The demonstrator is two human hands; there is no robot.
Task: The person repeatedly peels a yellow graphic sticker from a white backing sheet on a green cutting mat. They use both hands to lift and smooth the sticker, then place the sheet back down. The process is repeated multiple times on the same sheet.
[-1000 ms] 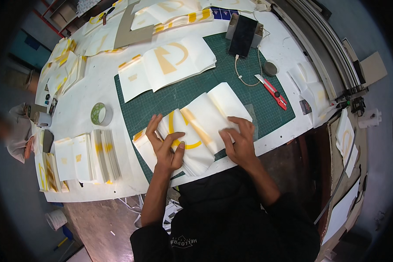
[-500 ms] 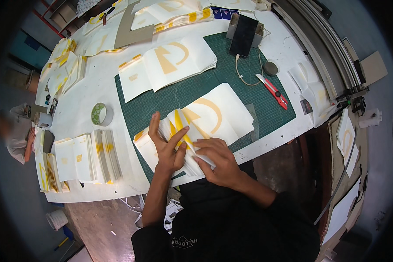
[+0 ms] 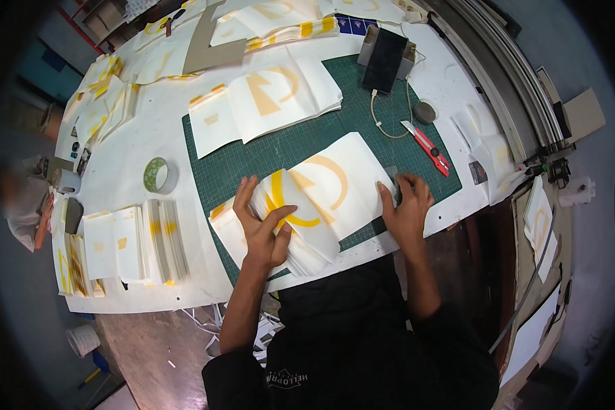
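My left hand (image 3: 261, 236) is wrapped around a stack of folded printed sheets (image 3: 316, 242), white with yellow curves, its thumb and forefinger across the upper face. The stack lies partly over a wide white sheet (image 3: 359, 174) with a pale orange figure. At that sheet's right end is my right hand (image 3: 410, 208), thumb by the paper edge and fingers spread from it. A small clear plastic piece (image 3: 391, 172) shows between thumb and fingers; whether they touch it I cannot tell. Beneath lies a green cutting mat (image 3: 301, 147).
Another printed stack (image 3: 273, 99) lies farther back on the mat. A red utility knife (image 3: 427, 149) and a phone (image 3: 384, 61) on a cable are at right. A tape roll (image 3: 160, 176) and folded booklets (image 3: 133, 246) sit at left. A person (image 3: 31, 205) is at far left.
My right hand has left the folded stack and moved right to the wide sheet's end. The stack's upper page now lies flatter, with more yellow print showing. My left hand stays on the stack.
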